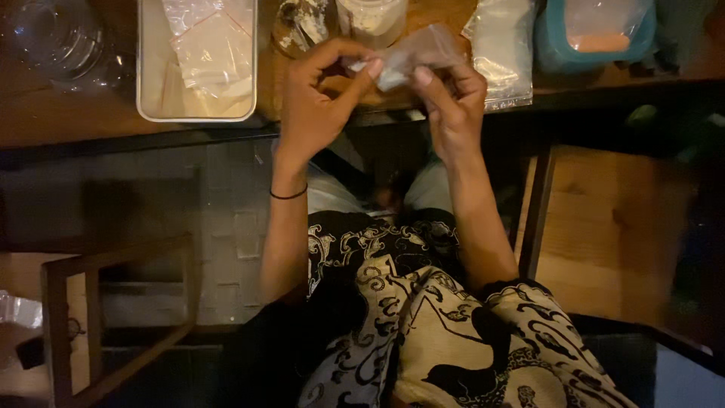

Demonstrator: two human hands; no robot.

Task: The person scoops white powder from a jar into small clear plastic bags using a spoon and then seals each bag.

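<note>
Head view: left hand (317, 102) and right hand (453, 106) both pinch a small clear plastic bag (411, 57) above the worktop (68, 121).

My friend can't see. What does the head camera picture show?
Two hands, left hand and right hand, pinch a small clear plastic bag above the edge of a wooden table. On the table are a metal tray of bags, a jar and a teal container.

The frame's top edge cuts off the metal tray (143, 91), glass jar (370, 19) and teal container (551, 45).
</note>
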